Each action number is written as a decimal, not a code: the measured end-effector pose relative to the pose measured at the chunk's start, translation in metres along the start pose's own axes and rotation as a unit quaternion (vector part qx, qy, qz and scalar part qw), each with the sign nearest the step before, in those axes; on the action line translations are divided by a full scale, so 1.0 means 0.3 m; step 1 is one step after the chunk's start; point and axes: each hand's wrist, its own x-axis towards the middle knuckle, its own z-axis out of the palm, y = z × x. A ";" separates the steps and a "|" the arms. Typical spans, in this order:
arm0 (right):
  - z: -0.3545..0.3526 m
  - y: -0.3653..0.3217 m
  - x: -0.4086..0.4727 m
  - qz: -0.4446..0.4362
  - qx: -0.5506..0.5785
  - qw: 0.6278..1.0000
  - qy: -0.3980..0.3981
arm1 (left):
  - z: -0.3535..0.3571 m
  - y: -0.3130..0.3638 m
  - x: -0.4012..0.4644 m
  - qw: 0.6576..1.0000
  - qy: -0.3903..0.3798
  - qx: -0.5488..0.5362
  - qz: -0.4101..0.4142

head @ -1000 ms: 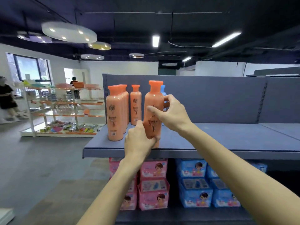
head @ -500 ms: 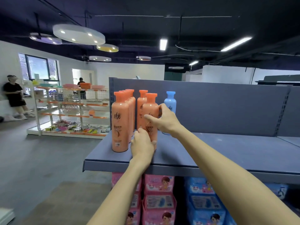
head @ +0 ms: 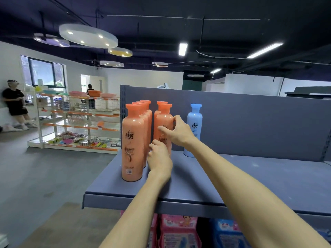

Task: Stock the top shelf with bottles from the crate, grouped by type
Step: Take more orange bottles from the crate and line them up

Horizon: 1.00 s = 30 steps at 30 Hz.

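An orange bottle [head: 163,122] stands upright on the grey top shelf [head: 232,178], second in a short row with another orange bottle right behind it. My right hand [head: 177,133] grips its middle from the right. My left hand [head: 159,158] holds its base from the front. A longer row of several orange bottles [head: 133,140] runs front to back just to the left. One blue bottle [head: 194,129] stands apart against the back panel on the right. No crate is in view.
The shelf's back panel [head: 250,122] rises behind the bottles. Pink [head: 177,231] and blue [head: 227,233] packages fill the shelf below. Across the aisle to the left stands a white and orange rack [head: 75,122], with two people near it.
Both hands pushed the orange bottle from the shelf's front towards the back, in front of the other orange bottle. The blue bottle came into sight behind it. The camera moved closer.
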 end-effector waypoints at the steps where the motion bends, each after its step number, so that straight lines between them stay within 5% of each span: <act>1: 0.005 0.002 0.009 0.000 0.002 1.000 0.000 | 0.005 -0.001 0.012 1.000 -0.001 0.006 -0.002; 30: 0.042 0.035 0.112 -0.045 -0.011 0.998 -0.041 | 0.035 0.010 0.144 0.998 -0.016 0.049 -0.021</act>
